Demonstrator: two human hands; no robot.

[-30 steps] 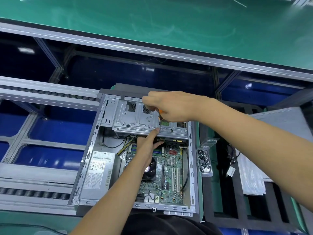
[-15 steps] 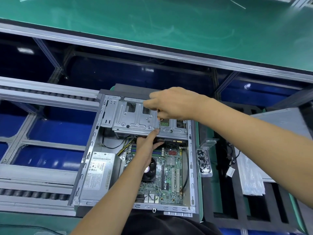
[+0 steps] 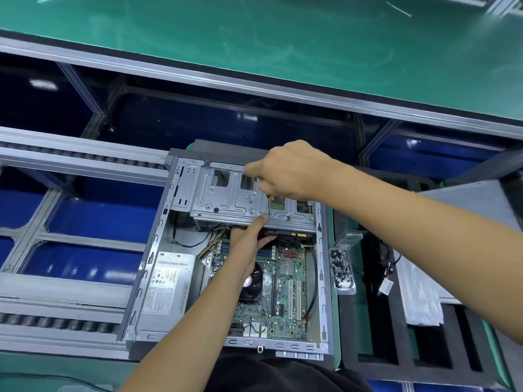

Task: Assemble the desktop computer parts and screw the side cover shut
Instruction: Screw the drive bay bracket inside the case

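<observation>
Screwdriver gripped by right hand over drive cage.

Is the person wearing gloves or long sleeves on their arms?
No. The left hand and the right hand are bare, with no gloves, rings or watch showing. Both forearms are uncovered as far as the picture reaches, so no sleeve is in view. Dark clothing shows at the bottom edge.

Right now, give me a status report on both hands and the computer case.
Right hand grips screwdriver, tip on drive cage. Left hand fingertip steadies the spot. Computer case open, side cover off. Nothing blocking.
</observation>
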